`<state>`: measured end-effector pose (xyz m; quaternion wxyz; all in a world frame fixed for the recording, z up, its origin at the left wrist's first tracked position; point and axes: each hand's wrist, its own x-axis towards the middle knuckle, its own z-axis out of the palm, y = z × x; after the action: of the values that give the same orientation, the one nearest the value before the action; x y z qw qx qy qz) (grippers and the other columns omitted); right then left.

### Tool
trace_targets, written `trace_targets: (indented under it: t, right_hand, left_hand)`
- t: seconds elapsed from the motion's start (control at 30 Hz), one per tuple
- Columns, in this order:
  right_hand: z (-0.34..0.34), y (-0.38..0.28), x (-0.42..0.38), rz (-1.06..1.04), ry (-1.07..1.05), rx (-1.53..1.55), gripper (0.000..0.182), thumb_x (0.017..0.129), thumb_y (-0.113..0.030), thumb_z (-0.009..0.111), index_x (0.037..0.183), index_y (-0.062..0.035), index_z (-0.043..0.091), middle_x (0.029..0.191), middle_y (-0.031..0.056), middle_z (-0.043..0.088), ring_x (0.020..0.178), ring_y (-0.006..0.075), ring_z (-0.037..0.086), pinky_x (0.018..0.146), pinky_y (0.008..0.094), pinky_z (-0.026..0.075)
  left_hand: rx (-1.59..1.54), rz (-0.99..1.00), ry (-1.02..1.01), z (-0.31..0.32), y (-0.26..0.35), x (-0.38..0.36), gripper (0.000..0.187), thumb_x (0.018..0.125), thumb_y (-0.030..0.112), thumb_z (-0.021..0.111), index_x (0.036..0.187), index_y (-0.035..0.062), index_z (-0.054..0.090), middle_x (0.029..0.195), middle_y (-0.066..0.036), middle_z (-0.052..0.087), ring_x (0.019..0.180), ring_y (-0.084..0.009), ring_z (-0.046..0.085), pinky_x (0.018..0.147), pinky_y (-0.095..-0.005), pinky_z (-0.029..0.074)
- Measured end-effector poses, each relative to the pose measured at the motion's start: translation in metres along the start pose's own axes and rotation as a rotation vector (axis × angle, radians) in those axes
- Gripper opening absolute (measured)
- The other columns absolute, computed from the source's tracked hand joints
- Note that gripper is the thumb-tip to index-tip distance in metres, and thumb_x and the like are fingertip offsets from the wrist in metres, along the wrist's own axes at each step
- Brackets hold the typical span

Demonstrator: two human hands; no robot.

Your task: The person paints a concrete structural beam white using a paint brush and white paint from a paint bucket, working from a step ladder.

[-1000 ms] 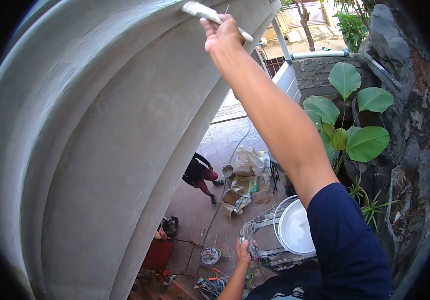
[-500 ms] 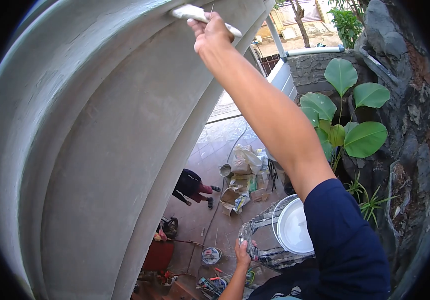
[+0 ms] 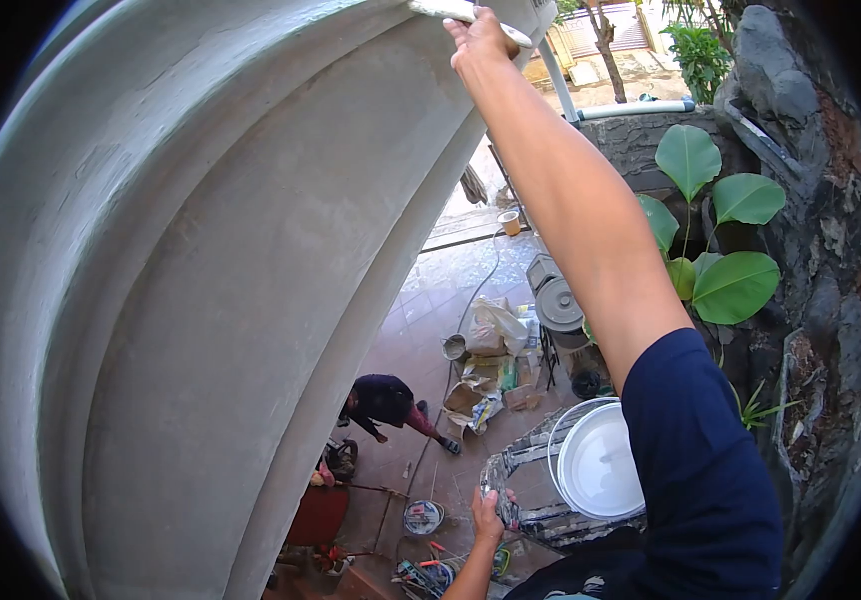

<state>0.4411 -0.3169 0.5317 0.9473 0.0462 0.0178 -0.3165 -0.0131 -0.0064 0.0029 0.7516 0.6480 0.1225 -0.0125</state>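
At the top of the view my right hand [image 3: 483, 38] is closed round the handle of a white brush [image 3: 451, 9], whose head touches the upper part of the grey curved wall moulding [image 3: 241, 200]. Low in the view, my left hand [image 3: 488, 515] grips the end of a paint-spattered ladder [image 3: 493, 480]. A white bucket [image 3: 601, 460] with a wire handle rests on the ladder, beside my right sleeve.
Far below, a person [image 3: 386, 402] in dark clothes is on the tiled floor, near torn bags and cardboard [image 3: 481, 385], a paint pail [image 3: 423, 517] and tools [image 3: 431, 575]. Large-leaved plants [image 3: 736, 288] and a rough rock wall [image 3: 831, 300] stand at the right.
My right hand and the brush have moved right and slightly up along the moulding. My left hand stays on the ladder. The person below has shifted and leans forward.
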Motion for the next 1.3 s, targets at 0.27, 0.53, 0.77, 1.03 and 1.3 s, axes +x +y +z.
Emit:
trace_targets:
  t: [0.27, 0.53, 0.77, 1.03, 1.3]
  right_hand:
    - [-0.021, 0.006, -0.06, 0.216, -0.236, 0.02, 0.03, 0.086, -0.001, 0.058, 0.108, 0.0098, 0.041, 0.099, 0.0229, 0.06, 0.071, 0.0318, 0.068, 0.06, 0.0401, 0.064]
    - [-0.023, -0.006, 0.008, -0.233, -0.167, -0.154, 0.025, 0.082, -0.003, 0.068, 0.101, 0.0039, 0.055, 0.094, 0.0148, 0.065, 0.07, 0.021, 0.067, 0.049, 0.0284, 0.054]
    - [-0.031, 0.005, -0.025, -0.393, -0.58, -0.693, 0.023, 0.077, -0.009, 0.076, 0.096, 0.0035, 0.069, 0.085, 0.0102, 0.069, 0.072, 0.0155, 0.067, 0.062, 0.0264, 0.055]
    - [-0.053, -0.023, 0.026, -0.778, -0.522, -0.921, 0.024, 0.078, -0.017, 0.076, 0.098, -0.0026, 0.074, 0.087, 0.0068, 0.073, 0.079, 0.0136, 0.068, 0.073, 0.0256, 0.053]
    - [-0.025, 0.019, 0.015, -0.958, -0.637, -1.132, 0.03, 0.072, -0.031, 0.071, 0.093, -0.0091, 0.076, 0.075, 0.0116, 0.072, 0.073, 0.025, 0.069, 0.076, 0.0347, 0.053]
  left_hand:
    - [0.014, 0.034, -0.016, 0.0, 0.001, 0.005, 0.038, 0.09, 0.034, 0.052, 0.111, 0.0013, 0.054, 0.087, -0.012, 0.066, 0.075, -0.0193, 0.065, 0.069, -0.0328, 0.053]
    - [0.009, 0.035, 0.009, -0.002, -0.003, 0.001, 0.038, 0.089, 0.033, 0.052, 0.109, 0.0007, 0.054, 0.086, -0.012, 0.066, 0.074, -0.0189, 0.064, 0.069, -0.0329, 0.053]
    - [-0.015, 0.027, 0.01, -0.001, -0.002, -0.001, 0.037, 0.09, 0.032, 0.053, 0.109, 0.001, 0.054, 0.086, -0.012, 0.066, 0.074, -0.0183, 0.064, 0.069, -0.032, 0.053]
    - [-0.011, 0.048, -0.007, 0.002, 0.003, -0.001, 0.037, 0.089, 0.033, 0.056, 0.108, 0.001, 0.054, 0.086, -0.012, 0.066, 0.075, -0.0189, 0.065, 0.069, -0.0318, 0.053]
    - [0.008, 0.055, 0.007, -0.003, -0.007, 0.002, 0.037, 0.09, 0.033, 0.055, 0.108, 0.0011, 0.054, 0.086, -0.012, 0.067, 0.074, -0.0178, 0.064, 0.068, -0.0311, 0.052]
